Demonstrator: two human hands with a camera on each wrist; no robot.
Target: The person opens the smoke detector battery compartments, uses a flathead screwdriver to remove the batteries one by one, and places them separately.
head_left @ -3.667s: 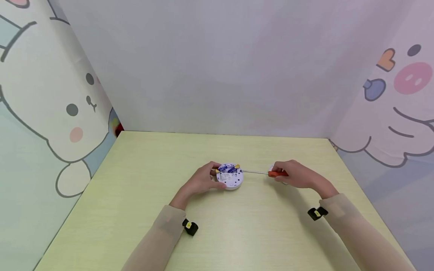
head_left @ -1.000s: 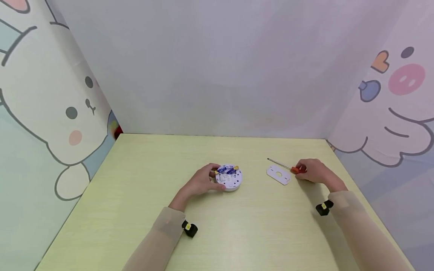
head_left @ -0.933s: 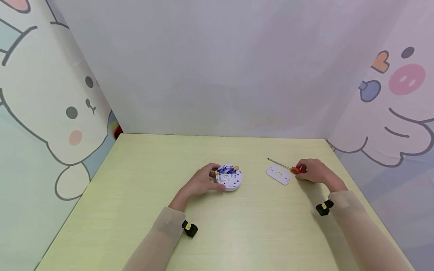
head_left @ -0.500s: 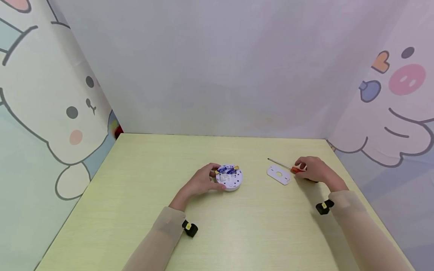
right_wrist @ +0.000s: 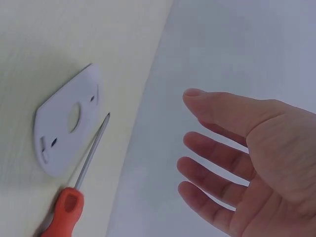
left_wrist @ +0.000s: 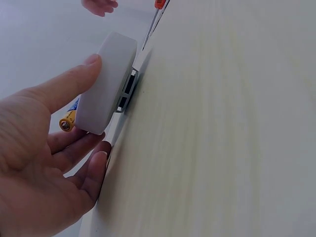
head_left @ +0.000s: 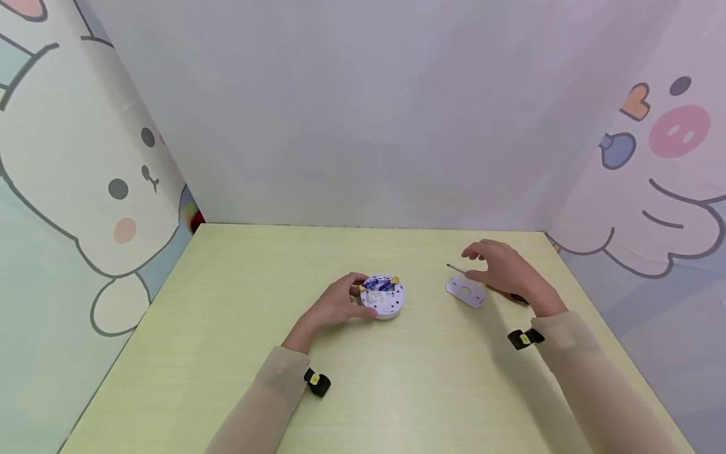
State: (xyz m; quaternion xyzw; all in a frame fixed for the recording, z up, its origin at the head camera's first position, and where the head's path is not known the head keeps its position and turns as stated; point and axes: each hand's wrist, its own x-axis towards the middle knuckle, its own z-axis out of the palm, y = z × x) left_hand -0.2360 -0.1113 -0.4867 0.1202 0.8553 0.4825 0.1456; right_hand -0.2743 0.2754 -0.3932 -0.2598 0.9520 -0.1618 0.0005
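One round device — between thumb and fingers of the left hand.

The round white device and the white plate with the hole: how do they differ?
The round device is a thick disc, while the plate is thin, flat and longer than it is wide. The left hand grips the device; the plate lies untouched beside the screwdriver. The device bears two blue-and-yellow batteries, but the plate has none. Both are whitish.
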